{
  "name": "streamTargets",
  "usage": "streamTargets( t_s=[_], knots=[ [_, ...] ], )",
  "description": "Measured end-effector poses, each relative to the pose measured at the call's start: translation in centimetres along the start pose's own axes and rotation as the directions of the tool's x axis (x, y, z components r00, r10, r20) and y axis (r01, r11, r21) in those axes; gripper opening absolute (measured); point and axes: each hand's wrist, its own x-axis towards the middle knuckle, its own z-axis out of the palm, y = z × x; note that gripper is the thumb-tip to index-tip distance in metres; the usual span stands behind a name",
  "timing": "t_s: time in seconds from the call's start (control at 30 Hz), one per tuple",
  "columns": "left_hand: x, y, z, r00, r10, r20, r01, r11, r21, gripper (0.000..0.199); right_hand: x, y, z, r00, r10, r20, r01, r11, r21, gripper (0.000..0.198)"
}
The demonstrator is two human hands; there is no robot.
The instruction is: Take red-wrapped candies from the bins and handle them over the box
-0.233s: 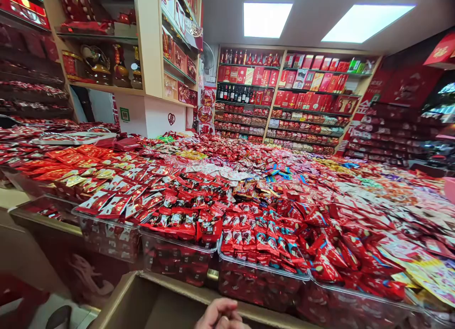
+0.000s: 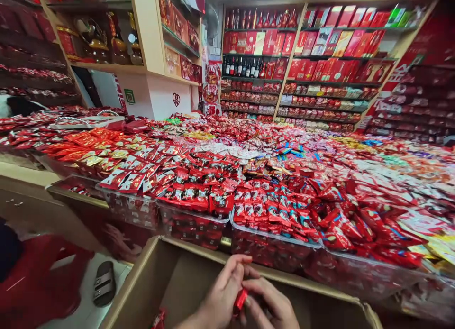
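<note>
My left hand (image 2: 221,296) and my right hand (image 2: 272,304) meet at the bottom middle of the view, over an open cardboard box (image 2: 161,277). Both pinch a small red wrapped candy (image 2: 241,300) between their fingertips. Another red piece (image 2: 159,319) lies inside the box at its lower left. Just beyond the box stand clear plastic bins (image 2: 194,222) heaped with red candy packets (image 2: 270,215).
A wide counter of wrapped sweets (image 2: 320,177) fills the middle of the shop. Shelves of red gift boxes and bottles (image 2: 302,59) line the back wall. A red stool (image 2: 42,281) and a dark sandal (image 2: 104,283) sit on the floor at lower left.
The view has tilted down, so the box and both hands show. Only fingertips showed at the bottom edge before; now both hands hold the red candy.
</note>
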Motion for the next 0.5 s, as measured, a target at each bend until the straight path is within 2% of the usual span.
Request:
streamTargets(
  t_s=[0.1, 0.2, 0.27, 0.37, 0.43, 0.5],
  knots=[
    [-0.2, 0.8, 0.4, 0.996, -0.084, -0.011, 0.085, 0.995, 0.051, 0.046, 0.0, -0.5, -0.6, 0.998, -0.046, 0.036, 0.045, 0.999, 0.02, 0.025],
    [-0.4, 1.0, 0.3, 0.994, -0.096, 0.052, 0.097, 0.995, -0.011, 0.048, -0.2, -1.0, -1.0, 0.999, -0.003, 0.04, 0.003, 1.0, 0.004, 0.011],
    [-0.4, 1.0, -0.1, 0.993, -0.047, 0.104, 0.05, 0.998, -0.031, 0.046, -0.5, -1.0, -1.0, 0.99, 0.133, -0.049, -0.132, 0.991, 0.034, 0.01],
    [-0.4, 0.9, -0.5, 0.997, 0.028, 0.077, -0.03, 0.999, 0.032, 0.037, -1.0, -0.6, -0.9, 0.923, 0.351, -0.16, -0.322, 0.93, 0.178, 0.015],
    [-0.2, 0.9, -0.6, 0.996, 0.091, 0.017, -0.092, 0.993, 0.075, 0.028, -1.2, -0.2, -0.8, 0.908, 0.376, -0.185, -0.328, 0.912, 0.246, 0.016],
    [0.0, 0.9, -0.5, 0.977, 0.212, -0.005, -0.212, 0.975, 0.064, 0.015, -1.3, 0.2, -0.8, 0.925, 0.295, -0.24, -0.232, 0.938, 0.258, 0.012]
  ],
)
